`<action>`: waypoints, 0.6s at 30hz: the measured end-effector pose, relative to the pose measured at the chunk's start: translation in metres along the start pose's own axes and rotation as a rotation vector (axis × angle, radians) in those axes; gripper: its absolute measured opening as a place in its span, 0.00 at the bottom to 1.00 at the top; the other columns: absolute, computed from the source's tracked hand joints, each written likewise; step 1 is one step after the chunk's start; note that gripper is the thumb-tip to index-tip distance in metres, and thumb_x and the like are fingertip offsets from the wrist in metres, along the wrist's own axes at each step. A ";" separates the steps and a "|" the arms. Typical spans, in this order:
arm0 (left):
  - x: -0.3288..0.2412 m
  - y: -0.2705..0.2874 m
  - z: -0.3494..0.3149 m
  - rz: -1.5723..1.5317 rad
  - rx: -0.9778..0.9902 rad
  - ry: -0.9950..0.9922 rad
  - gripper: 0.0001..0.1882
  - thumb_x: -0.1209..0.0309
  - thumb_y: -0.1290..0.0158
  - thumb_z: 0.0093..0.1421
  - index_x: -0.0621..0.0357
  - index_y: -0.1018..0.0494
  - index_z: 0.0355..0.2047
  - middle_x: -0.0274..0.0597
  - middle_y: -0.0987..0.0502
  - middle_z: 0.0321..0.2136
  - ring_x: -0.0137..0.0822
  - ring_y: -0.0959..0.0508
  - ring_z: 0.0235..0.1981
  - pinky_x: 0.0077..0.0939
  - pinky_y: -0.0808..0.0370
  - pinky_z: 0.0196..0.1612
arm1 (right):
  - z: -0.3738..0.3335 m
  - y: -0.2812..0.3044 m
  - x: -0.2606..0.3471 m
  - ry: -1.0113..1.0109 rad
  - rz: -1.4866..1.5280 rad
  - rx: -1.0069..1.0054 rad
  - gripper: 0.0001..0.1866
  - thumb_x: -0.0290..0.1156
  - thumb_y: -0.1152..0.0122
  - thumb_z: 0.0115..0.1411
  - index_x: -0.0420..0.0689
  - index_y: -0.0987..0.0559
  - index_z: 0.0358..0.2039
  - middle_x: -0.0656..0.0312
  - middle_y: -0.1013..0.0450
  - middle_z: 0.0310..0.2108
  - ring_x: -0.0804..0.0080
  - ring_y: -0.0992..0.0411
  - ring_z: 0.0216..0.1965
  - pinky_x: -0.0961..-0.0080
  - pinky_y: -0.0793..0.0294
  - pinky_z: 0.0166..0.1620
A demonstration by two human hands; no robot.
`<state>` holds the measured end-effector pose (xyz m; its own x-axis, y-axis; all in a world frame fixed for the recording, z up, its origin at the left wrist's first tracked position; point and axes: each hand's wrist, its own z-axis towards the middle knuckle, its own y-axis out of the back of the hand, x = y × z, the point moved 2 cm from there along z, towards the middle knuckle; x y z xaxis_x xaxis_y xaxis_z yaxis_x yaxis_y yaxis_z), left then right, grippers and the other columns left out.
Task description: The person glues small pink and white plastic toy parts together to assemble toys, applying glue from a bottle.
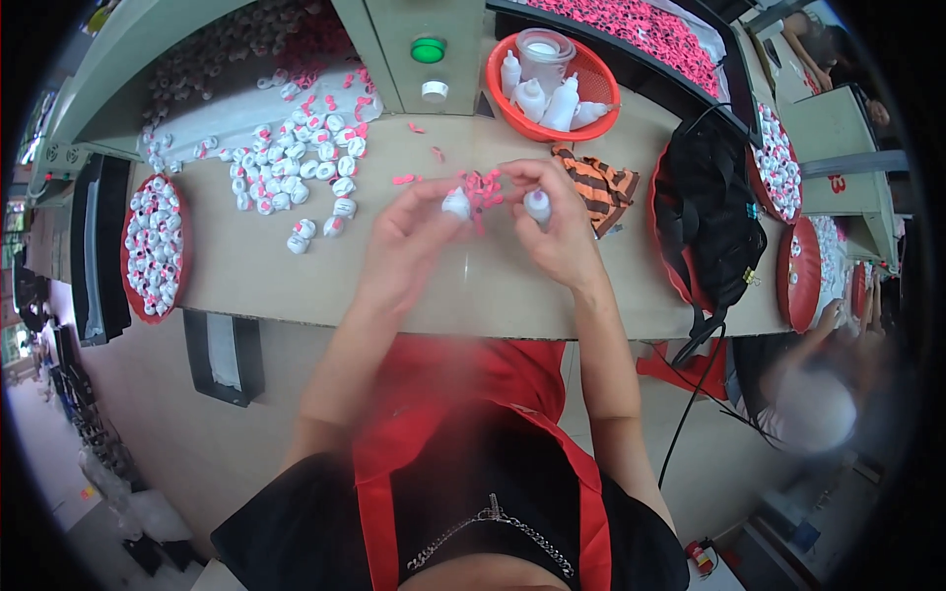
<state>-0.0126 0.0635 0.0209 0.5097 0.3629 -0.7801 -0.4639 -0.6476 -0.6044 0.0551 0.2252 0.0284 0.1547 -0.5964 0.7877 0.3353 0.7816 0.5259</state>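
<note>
- Left hand [419, 222]: fingers curled, thumb closed in, a small rounded white piece [456, 204] pinched at the tips. Slightly blurred from here.
- Right hand [567, 231]: half curled round a small white bottle [537, 209] with a purple tip; index finger reaches out by the pink bits. Can't tell if it touches them.
- Pink bits [483, 185]: small heap on the desk [473, 295], in the gap between both hands.
- Few loose pink strays [404, 179] just past the left hand's fingers.
- White parts [281, 182], many with pink on them, spread left of the left hand, well apart from it.
- Red bowl [153, 317] further left of that hand, full of similar white-and-pink parts.
- Red basket [591, 67] beyond the right hand: several white squeeze bottles [562, 103] plus a clear jar [545, 54].
- Orange-and-black striped cloth [601, 187] near the right hand, crumpled, on its right side.
- Black bag [709, 212] further right of that hand, lying over a red tray.
- Black-edged tray of pink pieces [641, 39] beyond the basket, well away from either hand.
- Green button [428, 50] on the machine housing, straight beyond the left hand.
</note>
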 end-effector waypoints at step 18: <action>0.015 -0.015 -0.024 -0.274 0.112 0.201 0.17 0.75 0.50 0.57 0.61 0.36 0.47 0.46 0.32 0.41 0.35 0.26 0.35 0.19 0.29 0.36 | -0.078 0.024 0.056 -0.236 0.611 -0.660 0.21 0.32 0.42 0.48 0.35 0.33 0.40 0.61 0.35 0.28 0.82 0.38 0.23 0.87 0.40 0.26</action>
<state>0.0200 0.0628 0.0222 0.7533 0.3673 -0.5456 -0.3607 -0.4630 -0.8097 0.1439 0.1963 0.0604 0.3096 -0.0060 0.9509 0.7299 0.6424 -0.2336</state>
